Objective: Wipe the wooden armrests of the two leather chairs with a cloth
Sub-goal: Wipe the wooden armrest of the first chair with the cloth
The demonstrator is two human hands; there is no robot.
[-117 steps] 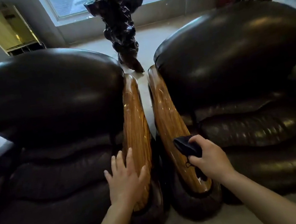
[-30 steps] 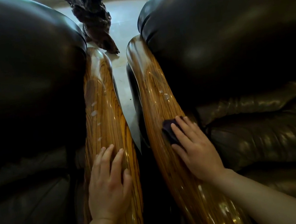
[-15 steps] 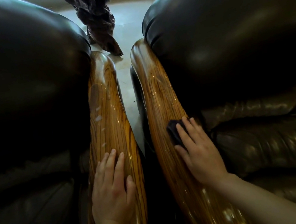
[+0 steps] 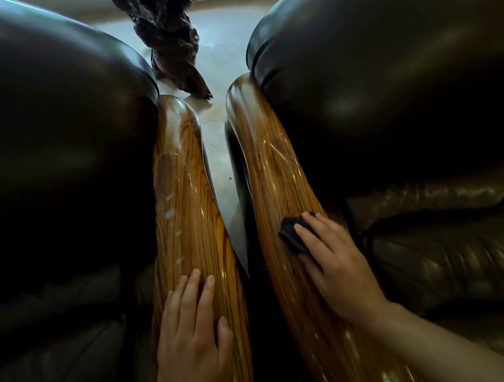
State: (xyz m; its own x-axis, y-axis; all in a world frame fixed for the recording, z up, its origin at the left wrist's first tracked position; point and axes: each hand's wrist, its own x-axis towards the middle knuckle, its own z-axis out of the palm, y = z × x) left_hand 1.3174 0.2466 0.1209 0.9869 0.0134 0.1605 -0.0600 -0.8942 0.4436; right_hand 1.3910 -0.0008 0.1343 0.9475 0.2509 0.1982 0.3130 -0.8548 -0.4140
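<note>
Two dark leather chairs stand side by side, the left chair (image 4: 39, 151) and the right chair (image 4: 407, 73). Their glossy striped wooden armrests run next to each other with a narrow gap between. My right hand (image 4: 338, 263) presses a small dark cloth (image 4: 292, 234) flat on the right chair's armrest (image 4: 274, 170), about midway along it; most of the cloth is hidden under my fingers. My left hand (image 4: 191, 339) lies flat, fingers spread, on the near part of the left chair's armrest (image 4: 184, 201). Pale smudges dot that armrest beyond my fingers.
A dark, gnarled wooden sculpture (image 4: 166, 32) stands on the pale floor (image 4: 221, 50) behind the gap between the chairs. The chairs' bulging backrests close in on both armrests from the outer sides.
The right hand has slid the cloth a little back toward me along the right armrest. The view has tilted slightly, showing more of the floor and sculpture. The left hand stays resting.
</note>
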